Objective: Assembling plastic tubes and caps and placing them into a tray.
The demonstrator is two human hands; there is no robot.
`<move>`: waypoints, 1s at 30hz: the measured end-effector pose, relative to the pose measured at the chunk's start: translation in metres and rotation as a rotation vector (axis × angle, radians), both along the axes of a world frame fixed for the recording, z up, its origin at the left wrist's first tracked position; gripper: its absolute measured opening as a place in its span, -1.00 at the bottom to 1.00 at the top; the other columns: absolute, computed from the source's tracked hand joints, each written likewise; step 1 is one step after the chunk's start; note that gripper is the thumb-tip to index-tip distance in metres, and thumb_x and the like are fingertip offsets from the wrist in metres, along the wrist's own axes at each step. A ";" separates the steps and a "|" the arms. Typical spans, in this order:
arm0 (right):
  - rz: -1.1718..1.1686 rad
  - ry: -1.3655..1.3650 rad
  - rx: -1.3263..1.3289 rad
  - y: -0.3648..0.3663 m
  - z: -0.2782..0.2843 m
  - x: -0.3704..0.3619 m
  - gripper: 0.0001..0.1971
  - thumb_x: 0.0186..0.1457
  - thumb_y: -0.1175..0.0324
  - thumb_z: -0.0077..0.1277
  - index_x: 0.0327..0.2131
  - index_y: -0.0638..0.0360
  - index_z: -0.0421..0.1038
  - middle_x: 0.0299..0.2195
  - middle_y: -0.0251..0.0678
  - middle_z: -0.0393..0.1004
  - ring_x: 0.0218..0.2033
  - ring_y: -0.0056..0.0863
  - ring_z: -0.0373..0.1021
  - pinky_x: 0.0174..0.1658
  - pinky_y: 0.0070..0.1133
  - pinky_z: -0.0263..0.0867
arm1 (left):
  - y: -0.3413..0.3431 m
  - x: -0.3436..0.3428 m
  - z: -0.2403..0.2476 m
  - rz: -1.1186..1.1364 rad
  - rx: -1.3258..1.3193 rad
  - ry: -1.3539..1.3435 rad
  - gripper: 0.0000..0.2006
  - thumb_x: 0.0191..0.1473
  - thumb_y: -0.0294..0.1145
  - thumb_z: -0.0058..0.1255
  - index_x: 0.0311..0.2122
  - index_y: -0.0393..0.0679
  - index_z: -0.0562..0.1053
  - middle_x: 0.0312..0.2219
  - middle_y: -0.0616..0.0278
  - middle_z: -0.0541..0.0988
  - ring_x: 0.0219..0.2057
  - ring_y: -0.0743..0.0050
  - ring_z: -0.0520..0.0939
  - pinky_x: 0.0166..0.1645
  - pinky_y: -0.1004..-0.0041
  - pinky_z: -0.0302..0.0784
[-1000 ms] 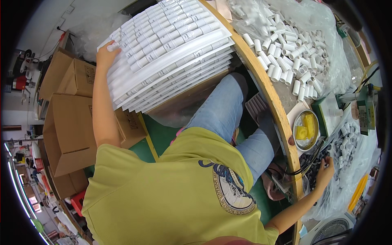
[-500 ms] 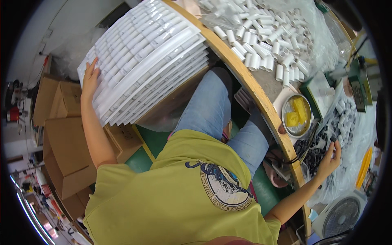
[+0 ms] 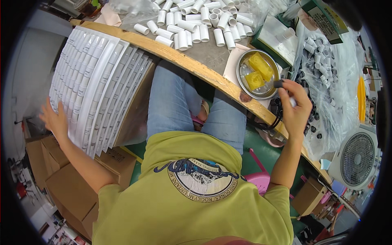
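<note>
My right hand [image 3: 295,105] pinches a small black cap [image 3: 278,83] between thumb and forefinger, above the right rim of a round metal dish [image 3: 241,83]. A small whitish piece [image 3: 292,101] shows within the same hand, partly hidden by the fingers. Two yellow sponge-like blocks [image 3: 261,67] sit in the dish. My left hand [image 3: 55,120], fingers spread, lies against the outer edge of a stack of white trays [image 3: 83,87] filled with rows of white tubes. Several loose white tubes [image 3: 204,33] lie on the bench beyond the dish.
The wooden bench edge [image 3: 196,67] curves between me and the tubes. Black caps [image 3: 313,116] and grey-white caps [image 3: 320,59] lie on plastic sheeting at right, near a fan [image 3: 357,159]. A green-and-white box [image 3: 273,41] stands behind the dish. Cardboard boxes [image 3: 73,192] are at lower left.
My right hand has moved from the black cap pile toward the metal dish, carrying a black cap. My view has turned rightward; my left hand remains at the tray stack.
</note>
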State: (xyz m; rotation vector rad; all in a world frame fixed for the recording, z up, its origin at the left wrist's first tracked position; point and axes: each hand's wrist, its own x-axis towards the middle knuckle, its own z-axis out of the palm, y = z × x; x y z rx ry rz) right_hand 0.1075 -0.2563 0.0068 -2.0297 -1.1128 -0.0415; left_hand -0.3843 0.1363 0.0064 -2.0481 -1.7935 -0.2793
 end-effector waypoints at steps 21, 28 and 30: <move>-0.051 0.086 0.029 0.029 -0.008 -0.008 -0.90 -0.05 0.50 0.11 -0.39 0.27 0.52 -0.31 -0.24 0.51 -0.38 -0.47 0.43 -0.30 -0.60 0.32 | -0.127 0.387 -0.049 -1.106 -0.394 -0.316 -0.77 -0.09 -0.41 0.12 -0.29 -0.21 0.41 -0.38 0.04 0.53 -0.35 0.01 0.56 -0.29 0.20 0.48; 0.104 1.101 0.477 0.019 -0.014 -0.005 -0.74 0.21 0.33 -0.14 -0.15 0.34 0.36 -0.42 -0.31 0.43 -0.56 -0.82 0.09 -0.58 -0.83 -0.03 | -0.171 0.363 -0.011 -1.380 -0.858 -0.929 -0.75 -0.12 -0.52 0.11 -0.23 -0.21 0.50 -0.44 0.19 0.46 -0.53 0.37 0.54 -0.44 0.41 0.46; 0.145 1.222 0.544 0.022 -0.014 -0.007 -0.75 0.21 0.32 -0.13 -0.17 0.33 0.37 -0.44 -0.36 0.40 -0.59 -0.82 0.08 -0.57 -0.82 -0.01 | -0.180 0.363 -0.006 -1.458 -0.925 -1.002 -0.72 -0.14 -0.56 0.15 -0.22 -0.24 0.50 -0.45 0.23 0.42 -0.56 0.50 0.48 -0.46 0.54 0.42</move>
